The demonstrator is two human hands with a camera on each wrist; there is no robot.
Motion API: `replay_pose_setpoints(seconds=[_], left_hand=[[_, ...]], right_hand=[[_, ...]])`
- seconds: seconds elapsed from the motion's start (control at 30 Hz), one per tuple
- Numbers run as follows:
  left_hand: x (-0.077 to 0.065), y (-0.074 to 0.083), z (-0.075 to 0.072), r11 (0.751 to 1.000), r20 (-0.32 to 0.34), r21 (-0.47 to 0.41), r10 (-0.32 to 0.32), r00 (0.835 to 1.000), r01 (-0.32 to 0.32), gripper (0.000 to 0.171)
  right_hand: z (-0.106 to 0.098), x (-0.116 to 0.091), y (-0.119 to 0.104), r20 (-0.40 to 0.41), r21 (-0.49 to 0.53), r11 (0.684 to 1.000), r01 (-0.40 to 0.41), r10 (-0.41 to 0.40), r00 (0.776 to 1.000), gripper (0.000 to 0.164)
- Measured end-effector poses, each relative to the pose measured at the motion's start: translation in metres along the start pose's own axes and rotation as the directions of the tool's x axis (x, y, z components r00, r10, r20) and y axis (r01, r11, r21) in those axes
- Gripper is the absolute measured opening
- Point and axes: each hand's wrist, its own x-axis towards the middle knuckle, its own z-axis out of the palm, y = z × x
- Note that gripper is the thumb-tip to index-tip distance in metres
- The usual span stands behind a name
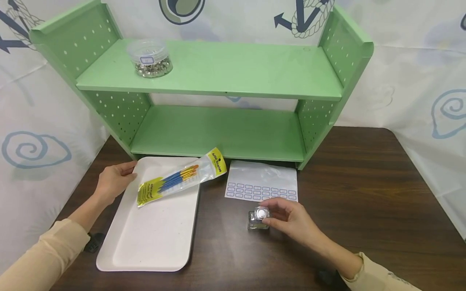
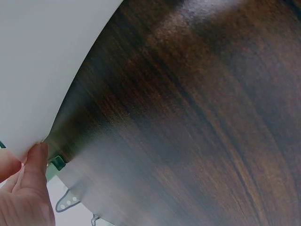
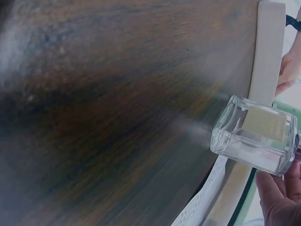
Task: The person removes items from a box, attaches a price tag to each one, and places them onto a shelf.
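Observation:
In the head view my left hand (image 1: 114, 182) pinches the far left rim of a white tray (image 1: 153, 242). The left wrist view has my thumb and fingers (image 2: 35, 169) at the tray's edge. A pack of artist brushes (image 1: 178, 178), blue-handled in a clear and yellow sleeve, lies across the tray and sticks out over its right rim. My right hand (image 1: 291, 218) grips a small square glass bottle (image 1: 256, 222) by its clear, shiny cap. Up close in the right wrist view, the bottle (image 3: 254, 134) shows thick glass walls and a pale gold label.
A sheet of small labels (image 1: 262, 180) lies just beyond my right hand. Behind it stands a green two-tier shelf (image 1: 218, 133), with a clear lidded jar (image 1: 150, 58) of small metallic pieces on its upper tier. Everything stands on a dark wooden table (image 1: 364, 194).

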Motion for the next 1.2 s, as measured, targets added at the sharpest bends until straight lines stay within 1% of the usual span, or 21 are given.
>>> replay_pose_setpoints(seconds=[0.13,0.2,0.27,0.3,0.33,0.4,0.43,0.5,0.53,0.6,0.73,0.93,1.1,1.2], left_hand=[[0.0,0.0,0.0,1.0,0.006,-0.002,-0.007,1.0,0.007,0.049],[0.0,0.0,0.0,1.0,0.01,-0.004,-0.007,1.0,0.007,0.049],[0.0,0.001,0.0,1.0,0.012,-0.006,-0.005,1.0,0.005,0.05],[0.001,0.001,0.0,1.0,0.012,-0.006,-0.003,1.0,0.003,0.05],[0.001,0.001,-0.001,1.0,0.013,-0.007,-0.003,1.0,0.003,0.05],[0.001,0.002,-0.001,1.0,0.014,-0.009,-0.005,1.0,0.005,0.05],[0.001,0.002,-0.001,1.0,0.015,-0.009,-0.006,1.0,0.006,0.05],[0.001,0.002,-0.001,1.0,0.018,-0.011,-0.009,1.0,0.009,0.051],[0.001,0.002,-0.001,1.0,0.019,-0.012,-0.01,1.0,0.01,0.051],[0.0,0.002,-0.001,1.0,0.02,-0.015,-0.012,1.0,0.012,0.051],[0.0,0.001,-0.001,1.0,0.023,-0.014,-0.008,1.0,0.008,0.051],[0.001,-0.002,-0.001,1.0,0.033,-0.008,-0.001,0.999,0.001,0.052],[0.002,-0.004,-0.001,1.0,0.042,-0.007,0.001,0.999,-0.001,0.053],[0.001,-0.003,-0.001,1.0,0.048,-0.012,-0.005,0.999,0.006,0.054]], right_hand=[[-0.003,-0.001,-0.001,0.019,0.021,1.0,0.01,-0.01,1.0,0.034],[-0.007,0.0,-0.002,0.0,0.036,0.999,0.029,-0.029,1.0,0.034],[-0.013,0.001,-0.002,-0.065,0.025,0.999,0.033,-0.032,0.997,0.032],[-0.016,0.003,-0.002,-0.114,0.005,1.0,0.016,-0.016,0.993,0.03],[-0.021,0.004,-0.001,-0.167,-0.004,1.0,-0.015,0.015,0.986,0.03],[-0.032,0.008,0.002,-0.27,-0.021,0.994,-0.106,0.097,0.958,0.029],[-0.038,0.011,0.005,-0.313,-0.029,0.986,-0.165,0.148,0.938,0.029],[-0.05,0.016,0.013,-0.361,-0.046,0.963,-0.267,0.233,0.903,0.031],[-0.056,0.018,0.017,-0.373,-0.05,0.951,-0.306,0.266,0.889,0.032],[-0.065,0.023,0.025,-0.383,-0.092,0.925,-0.368,0.308,0.871,0.033],[-0.076,0.032,0.036,-0.388,-0.166,0.883,-0.438,0.35,0.853,0.033],[-0.08,0.043,0.041,-0.406,-0.241,0.833,-0.498,0.379,0.831,0.035],[-0.08,0.047,0.044,-0.418,-0.302,0.795,-0.526,0.385,0.823,0.037],[-0.079,0.05,0.046,-0.425,-0.358,0.759,-0.544,0.386,0.819,0.037]])
